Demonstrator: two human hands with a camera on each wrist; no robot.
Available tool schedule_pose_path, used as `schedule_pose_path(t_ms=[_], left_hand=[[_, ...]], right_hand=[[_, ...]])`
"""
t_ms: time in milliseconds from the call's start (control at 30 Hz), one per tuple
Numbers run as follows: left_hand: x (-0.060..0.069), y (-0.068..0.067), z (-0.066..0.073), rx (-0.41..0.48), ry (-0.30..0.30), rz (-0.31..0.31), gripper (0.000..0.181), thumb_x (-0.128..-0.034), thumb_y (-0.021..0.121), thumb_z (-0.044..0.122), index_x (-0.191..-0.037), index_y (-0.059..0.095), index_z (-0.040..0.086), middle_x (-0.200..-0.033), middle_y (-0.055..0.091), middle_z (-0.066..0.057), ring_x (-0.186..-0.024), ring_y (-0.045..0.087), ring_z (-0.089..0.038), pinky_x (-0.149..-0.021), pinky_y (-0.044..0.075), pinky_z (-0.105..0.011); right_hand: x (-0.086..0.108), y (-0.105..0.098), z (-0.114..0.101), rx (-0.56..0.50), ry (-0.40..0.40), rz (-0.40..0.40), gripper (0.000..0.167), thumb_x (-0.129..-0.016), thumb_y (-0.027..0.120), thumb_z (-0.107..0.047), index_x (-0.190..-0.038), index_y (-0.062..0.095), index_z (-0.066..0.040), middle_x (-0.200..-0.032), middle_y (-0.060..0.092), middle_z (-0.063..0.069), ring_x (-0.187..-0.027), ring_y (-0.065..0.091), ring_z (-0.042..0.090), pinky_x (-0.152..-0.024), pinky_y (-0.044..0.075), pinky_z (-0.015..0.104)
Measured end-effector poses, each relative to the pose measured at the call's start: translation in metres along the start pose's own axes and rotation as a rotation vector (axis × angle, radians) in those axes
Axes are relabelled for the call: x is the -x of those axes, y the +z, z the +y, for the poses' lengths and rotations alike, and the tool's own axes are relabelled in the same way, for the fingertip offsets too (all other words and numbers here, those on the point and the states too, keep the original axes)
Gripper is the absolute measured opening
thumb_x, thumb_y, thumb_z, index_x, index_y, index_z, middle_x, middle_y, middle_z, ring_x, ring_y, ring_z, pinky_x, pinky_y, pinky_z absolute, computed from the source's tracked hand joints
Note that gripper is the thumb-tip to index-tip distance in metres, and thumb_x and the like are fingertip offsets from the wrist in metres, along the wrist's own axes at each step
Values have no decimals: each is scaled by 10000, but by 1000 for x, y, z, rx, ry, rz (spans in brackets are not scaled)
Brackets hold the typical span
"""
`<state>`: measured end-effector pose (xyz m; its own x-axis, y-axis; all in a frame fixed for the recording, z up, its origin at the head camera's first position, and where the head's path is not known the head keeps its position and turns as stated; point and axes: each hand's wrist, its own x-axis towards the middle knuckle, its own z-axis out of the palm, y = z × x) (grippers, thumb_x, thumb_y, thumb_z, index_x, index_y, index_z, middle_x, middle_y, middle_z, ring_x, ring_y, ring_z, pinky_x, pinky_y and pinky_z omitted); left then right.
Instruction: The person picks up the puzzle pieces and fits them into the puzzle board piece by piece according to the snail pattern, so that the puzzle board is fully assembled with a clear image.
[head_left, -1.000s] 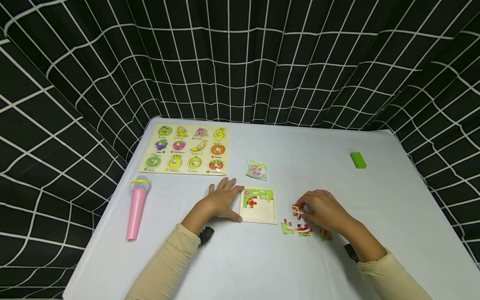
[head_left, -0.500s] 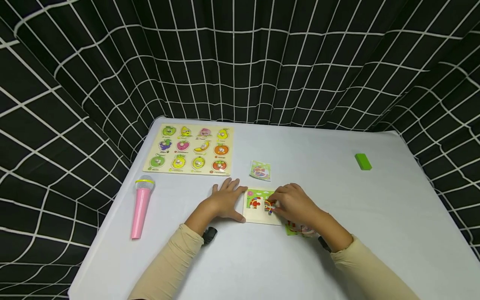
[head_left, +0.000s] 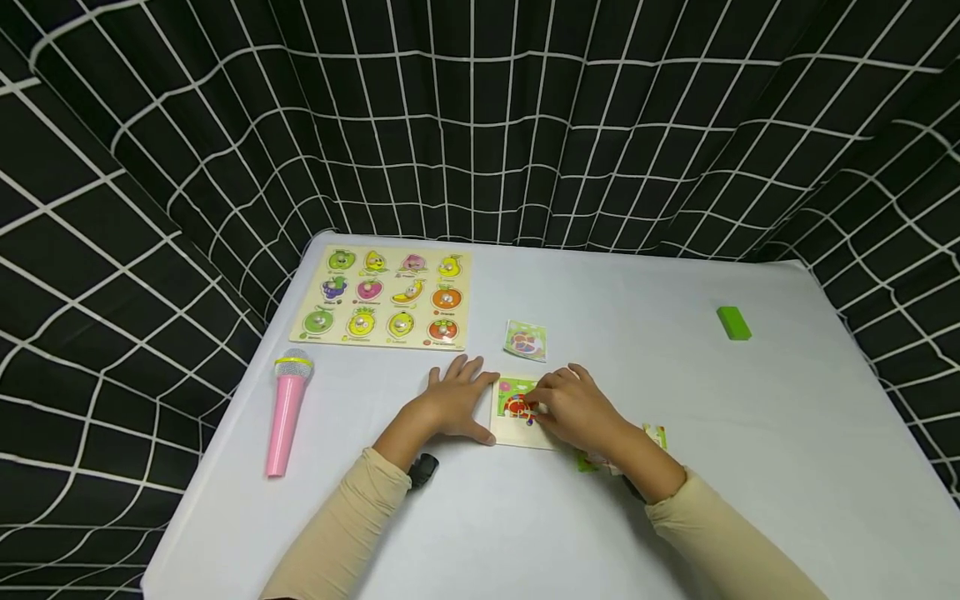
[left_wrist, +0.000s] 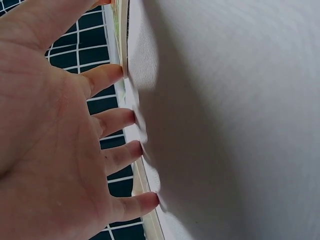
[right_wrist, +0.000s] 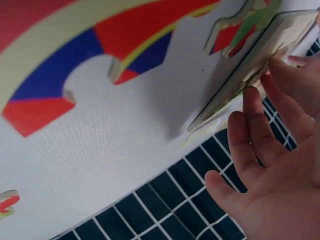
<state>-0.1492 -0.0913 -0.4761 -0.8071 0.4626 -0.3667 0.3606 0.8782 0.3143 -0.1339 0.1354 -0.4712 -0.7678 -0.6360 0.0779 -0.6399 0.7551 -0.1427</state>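
A small puzzle tray [head_left: 517,432] lies at the middle of the table, its upper part filled with a green and red picture. The left hand [head_left: 454,407] rests at its left edge, fingers spread, thumb and a fingertip touching the frame; in the left wrist view that hand [left_wrist: 55,135] has its fingers straight. Over the tray's right part, the right hand [head_left: 579,410] pinches a red and blue puzzle piece [head_left: 529,415] against the picture. The right wrist view has this hand [right_wrist: 280,150] with thumb and fingertips at the tray [right_wrist: 225,95]. Loose pieces [right_wrist: 135,37] lie beside the tray, partly under the right forearm.
A fruit board [head_left: 382,297] lies at the back left, with a pink toy microphone [head_left: 285,425] before it. Behind the tray is a small picture card [head_left: 526,341]. A green block [head_left: 733,323] lies at the right. Dark gridded cloth [head_left: 480,125] surrounds the table.
The right hand has moved left from the loose pieces to the tray, bringing the red and blue piece into the picture. The left hand stays at the tray's left edge.
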Motion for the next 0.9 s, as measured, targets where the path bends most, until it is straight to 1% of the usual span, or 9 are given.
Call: schedule_pose_path(t_ms=[167, 333, 433, 533, 700, 767, 900], left_hand=[[3, -2, 2, 5, -1, -6, 1003, -693, 806, 560, -1511, 332, 226, -1617, 171, -106, -1493, 75, -348, -1107, 174, -662], [3, -4, 3, 3, -3, 2, 1003, -696, 804, 562, -1511, 327, 225, -1617, 168, -110, -1494, 72, -348, -1109, 175, -659], [2, -4, 3, 2, -4, 7, 1002, -694, 803, 566, -1510, 333, 224, -1616, 171, -109, -1493, 76, -348, -1108, 181, -655], [2, -4, 3, 5, -3, 8, 1001, -693, 804, 568, -1509, 338, 224, -1616, 172, -108, -1492, 78, -351, -1106, 183, -657], [2, -2, 2, 10, -2, 3, 1001, -691, 808, 560, -1509, 338, 226, -1618, 165, -104, -1493, 69, -350, -1105, 174, -664], [1, -2, 2, 8, -1, -1, 1005, -691, 808, 561, -1511, 334, 227, -1620, 159, -102, -1495, 63, -347, -1106, 171, -664], [1, -2, 1, 0, 3, 1, 1009, -689, 807, 566, -1512, 330, 225, -1618, 162, -106, -1493, 69, -352, -1103, 177, -665]], right_hand=[[1, 1, -4, 53, -10, 2, 239, -786, 806, -203, -1021, 766, -209, -992, 698, -10, -1016, 611, 237, -1026, 355, 591], [1, 0, -5, 117, -23, 9, 249, -773, 816, -201, -1014, 766, -239, -981, 692, -31, -1012, 607, 219, -1034, 358, 570], [0, -1, -4, 131, -28, 0, 245, -785, 807, -208, -1023, 764, -246, -983, 688, -34, -1013, 607, 217, -1032, 366, 561], [1, -2, -4, 108, -26, -8, 236, -804, 791, -221, -1037, 762, -232, -992, 689, -31, -1018, 608, 220, -1023, 375, 562], [7, -6, 0, 26, -31, 23, 221, -816, 776, -211, -1034, 753, -177, -994, 696, -16, -1012, 613, 232, -999, 391, 554], [13, -9, 6, 1, -22, 41, 241, -801, 789, -202, -1035, 746, -156, -1005, 700, -1, -1014, 615, 243, -988, 397, 547], [31, -16, 25, -21, 36, 38, 304, -770, 814, -183, -1055, 736, -113, -1045, 704, 46, -1038, 615, 280, -978, 396, 545]])
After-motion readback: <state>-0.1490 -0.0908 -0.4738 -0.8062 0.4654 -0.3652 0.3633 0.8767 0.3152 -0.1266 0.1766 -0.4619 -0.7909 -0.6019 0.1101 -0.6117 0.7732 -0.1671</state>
